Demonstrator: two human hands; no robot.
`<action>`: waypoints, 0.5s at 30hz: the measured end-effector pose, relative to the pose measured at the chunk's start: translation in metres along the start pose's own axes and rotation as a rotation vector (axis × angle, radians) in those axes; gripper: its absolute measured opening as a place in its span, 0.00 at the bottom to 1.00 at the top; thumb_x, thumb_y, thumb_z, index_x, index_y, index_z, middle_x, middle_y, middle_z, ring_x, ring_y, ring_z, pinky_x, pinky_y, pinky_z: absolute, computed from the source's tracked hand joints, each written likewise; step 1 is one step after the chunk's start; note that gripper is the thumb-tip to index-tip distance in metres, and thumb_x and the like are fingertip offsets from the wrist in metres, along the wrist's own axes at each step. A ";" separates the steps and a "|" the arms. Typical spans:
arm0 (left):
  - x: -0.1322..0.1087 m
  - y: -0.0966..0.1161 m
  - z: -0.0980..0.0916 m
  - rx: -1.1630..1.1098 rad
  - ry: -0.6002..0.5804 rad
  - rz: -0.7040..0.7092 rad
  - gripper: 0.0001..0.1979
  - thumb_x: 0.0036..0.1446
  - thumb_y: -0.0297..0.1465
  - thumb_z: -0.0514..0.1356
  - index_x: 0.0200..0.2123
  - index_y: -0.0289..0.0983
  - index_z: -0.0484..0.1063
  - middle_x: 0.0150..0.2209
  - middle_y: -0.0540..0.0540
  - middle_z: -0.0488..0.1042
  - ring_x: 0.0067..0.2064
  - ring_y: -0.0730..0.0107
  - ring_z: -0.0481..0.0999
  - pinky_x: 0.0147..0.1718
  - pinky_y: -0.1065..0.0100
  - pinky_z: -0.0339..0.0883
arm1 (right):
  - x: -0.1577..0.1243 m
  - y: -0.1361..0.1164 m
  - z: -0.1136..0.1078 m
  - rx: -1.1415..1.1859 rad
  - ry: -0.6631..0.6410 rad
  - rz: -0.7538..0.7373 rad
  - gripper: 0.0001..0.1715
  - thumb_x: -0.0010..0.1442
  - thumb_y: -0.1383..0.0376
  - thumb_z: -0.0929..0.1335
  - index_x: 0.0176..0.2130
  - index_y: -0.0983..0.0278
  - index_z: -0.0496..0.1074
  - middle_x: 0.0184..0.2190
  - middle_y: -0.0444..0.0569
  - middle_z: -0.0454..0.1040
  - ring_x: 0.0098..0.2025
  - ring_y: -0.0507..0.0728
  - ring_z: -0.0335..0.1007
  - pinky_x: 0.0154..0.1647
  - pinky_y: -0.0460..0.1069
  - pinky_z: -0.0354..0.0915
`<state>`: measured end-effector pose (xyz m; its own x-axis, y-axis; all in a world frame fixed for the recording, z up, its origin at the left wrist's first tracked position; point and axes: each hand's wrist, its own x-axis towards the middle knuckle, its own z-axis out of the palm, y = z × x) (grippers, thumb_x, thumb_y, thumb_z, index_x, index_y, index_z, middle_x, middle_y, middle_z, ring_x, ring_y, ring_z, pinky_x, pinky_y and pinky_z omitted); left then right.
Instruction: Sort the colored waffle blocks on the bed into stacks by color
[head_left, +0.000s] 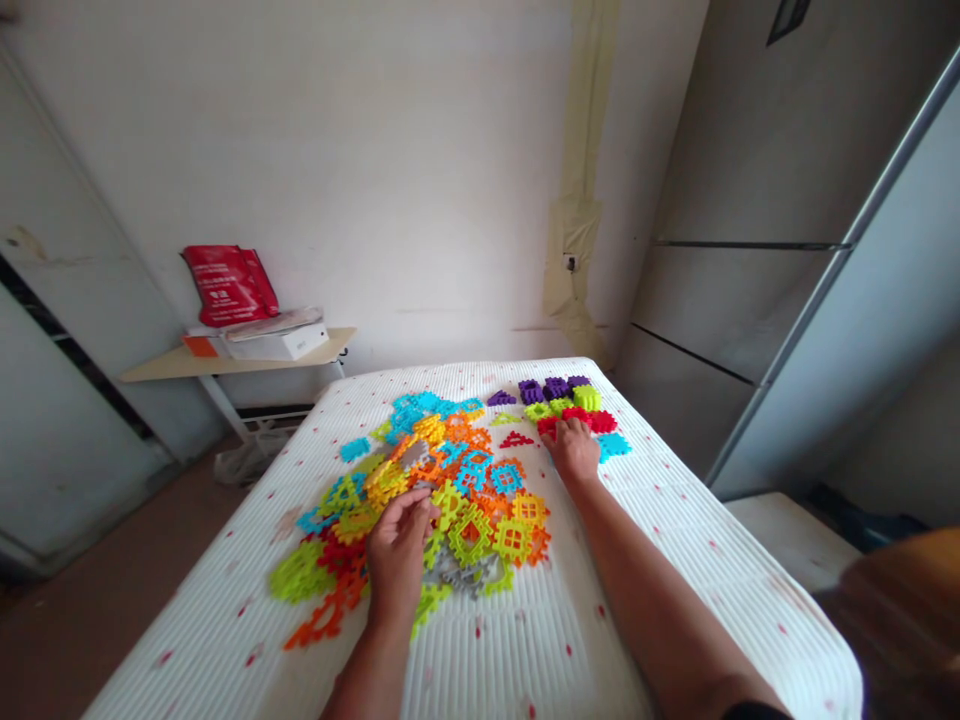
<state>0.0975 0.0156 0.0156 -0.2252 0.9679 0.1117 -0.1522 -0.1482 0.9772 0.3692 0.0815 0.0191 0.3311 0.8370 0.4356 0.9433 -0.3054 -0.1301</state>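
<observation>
A loose heap of colourful plastic interlocking pieces (pixel 470 533) covers the middle of the table. Over its near side is my left hand (pixel 399 545), thumb and fingers drawn together; what lies between them, if anything, cannot be made out. Farther right, my right hand (pixel 576 452) has its fingers closed at a red interlocking piece (pixel 549 427) in a row of red ones. Purple pieces (pixel 531 390) and green pieces (pixel 587 398) stand in stacks behind that row. A blue piece (pixel 614 446) lies right of the hand, and a red triangular piece (pixel 516 440) to its left.
A ribbed white cloth (pixel 510 660) with red marks covers the table. Against the wall, a small side table (pixel 165 364) bears a white box (pixel 277 343) and a red bag (pixel 225 285). A tall grey refrigerator (pixel 720 300) stands at the right.
</observation>
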 end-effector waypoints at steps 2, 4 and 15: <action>0.000 0.000 0.000 -0.006 -0.004 0.009 0.19 0.45 0.41 0.64 0.36 0.33 0.72 0.23 0.50 0.72 0.22 0.78 0.64 0.20 0.76 0.57 | 0.001 0.001 0.001 -0.008 -0.010 0.009 0.17 0.61 0.55 0.61 0.38 0.62 0.72 0.41 0.55 0.71 0.45 0.61 0.65 0.29 0.48 0.59; 0.000 -0.001 0.000 -0.011 -0.003 0.014 0.18 0.45 0.40 0.63 0.36 0.33 0.71 0.23 0.50 0.72 0.22 0.78 0.63 0.20 0.76 0.57 | 0.001 0.001 0.002 -0.013 -0.018 0.016 0.17 0.61 0.55 0.60 0.38 0.62 0.72 0.41 0.55 0.71 0.45 0.60 0.64 0.29 0.48 0.59; -0.001 0.000 0.000 -0.016 0.004 0.009 0.18 0.45 0.40 0.64 0.36 0.33 0.72 0.23 0.50 0.72 0.22 0.78 0.64 0.20 0.76 0.58 | 0.001 0.000 0.003 -0.001 -0.057 0.012 0.17 0.63 0.57 0.58 0.40 0.61 0.72 0.43 0.54 0.69 0.45 0.59 0.63 0.31 0.48 0.58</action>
<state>0.0975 0.0150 0.0153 -0.2302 0.9658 0.1195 -0.1651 -0.1598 0.9732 0.3693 0.0836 0.0172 0.3437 0.8576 0.3826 0.9391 -0.3166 -0.1340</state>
